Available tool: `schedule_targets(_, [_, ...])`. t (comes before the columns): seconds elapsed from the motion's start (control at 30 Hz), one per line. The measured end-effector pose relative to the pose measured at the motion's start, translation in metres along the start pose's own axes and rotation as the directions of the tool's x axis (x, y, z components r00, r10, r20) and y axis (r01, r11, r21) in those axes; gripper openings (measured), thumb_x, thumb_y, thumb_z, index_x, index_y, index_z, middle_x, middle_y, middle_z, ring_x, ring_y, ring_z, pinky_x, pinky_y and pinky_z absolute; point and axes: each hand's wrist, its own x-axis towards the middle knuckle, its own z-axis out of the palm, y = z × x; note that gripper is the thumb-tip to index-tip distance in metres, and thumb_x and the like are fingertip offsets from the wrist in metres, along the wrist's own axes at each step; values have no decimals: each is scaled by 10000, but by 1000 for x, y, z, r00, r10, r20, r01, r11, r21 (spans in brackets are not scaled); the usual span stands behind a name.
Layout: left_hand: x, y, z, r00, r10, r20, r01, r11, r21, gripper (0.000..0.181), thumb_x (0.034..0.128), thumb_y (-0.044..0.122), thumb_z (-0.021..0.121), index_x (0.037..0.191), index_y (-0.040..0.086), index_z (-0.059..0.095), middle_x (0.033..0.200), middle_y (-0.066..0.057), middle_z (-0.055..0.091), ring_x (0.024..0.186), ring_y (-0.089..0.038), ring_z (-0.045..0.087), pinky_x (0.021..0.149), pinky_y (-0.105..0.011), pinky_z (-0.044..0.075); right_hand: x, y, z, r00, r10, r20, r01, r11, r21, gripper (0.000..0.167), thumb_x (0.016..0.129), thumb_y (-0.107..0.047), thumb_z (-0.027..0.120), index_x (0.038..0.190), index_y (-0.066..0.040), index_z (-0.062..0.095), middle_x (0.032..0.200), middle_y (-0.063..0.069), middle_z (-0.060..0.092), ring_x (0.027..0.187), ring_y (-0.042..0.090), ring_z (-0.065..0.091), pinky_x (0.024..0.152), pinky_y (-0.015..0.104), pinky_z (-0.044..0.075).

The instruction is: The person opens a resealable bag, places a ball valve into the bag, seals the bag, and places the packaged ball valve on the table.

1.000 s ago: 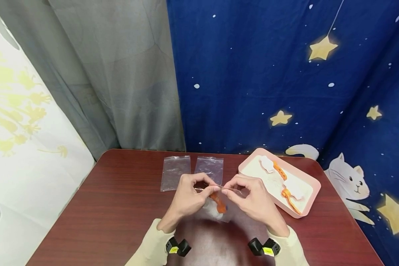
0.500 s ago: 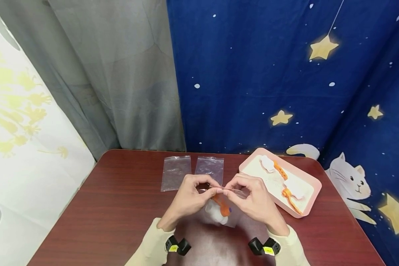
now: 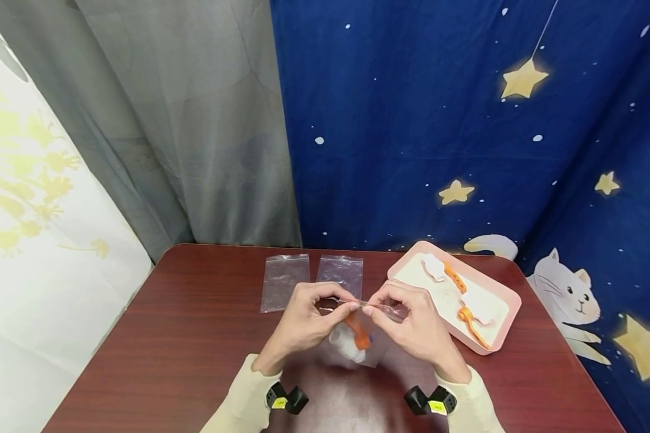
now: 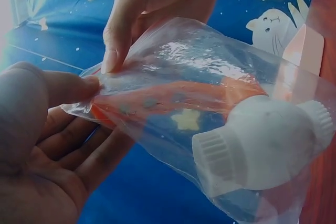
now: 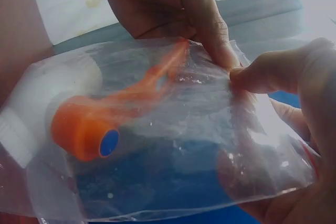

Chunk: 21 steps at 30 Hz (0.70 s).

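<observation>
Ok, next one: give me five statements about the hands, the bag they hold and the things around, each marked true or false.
1. The left hand and right hand both pinch the bag. True.
2. The bag is empty. False: it holds a white fitting with an orange handle.
3. Nothing blue shows on the handle. False: a blue disc does.
4. Two flat bags lie on the table. True.
5. The pink tray lies to the right of both hands. True.
</observation>
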Motion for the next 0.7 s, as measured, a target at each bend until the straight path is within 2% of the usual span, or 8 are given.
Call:
schedule_targets(0.33, [-1, 4, -6, 998, -7, -62, 7, 1000, -2, 87, 897, -2, 760, 911, 84, 768, 804, -107, 756, 685, -198, 753, 595, -308, 613, 1, 2, -3, 1000, -22, 2, 22, 1000, 0, 101, 877, -124, 811, 912, -191, 745, 792, -105, 634, 720, 41, 561, 640, 183, 484])
schedule_targets(0.47, [0, 4, -7, 998, -8, -63, 7, 1000, -1, 112, 887, -17, 764, 905, 94, 769, 788, -90, 753, 670, -194, 746, 593, -302, 611, 1, 2, -3, 1000, -8, -2, 8, 1000, -19, 127, 879, -137, 812, 911, -237, 739, 801, -128, 637, 731, 41, 575, 653, 183, 493])
schedule_targets(0.6, [0, 4, -7, 998, -13, -65, 12, 1000, -13, 102, 890, -11, 764, 906, 90, 770, 784, -124, 751, 667, -196, 749, 589, -295, 608, 0, 1, -4, 1000, 19, -6, -19, 999, -27, 177, 877, -140, 815, 911, -290, 726, 807, -154, 634, 740, 40, 588, 657, 181, 497])
schedule_targets(0.7, [0, 4, -6, 998, -15, -68, 14, 1000, -16, 67, 898, 14, 766, 908, 80, 770, 785, -129, 752, 667, -202, 750, 584, -300, 607, 0, 0, -4, 1000, 24, -12, -24, 999, -25, 173, 873, -130, 817, 910, -275, 730, 812, -156, 641, 747, 42, 594, 663, 184, 501])
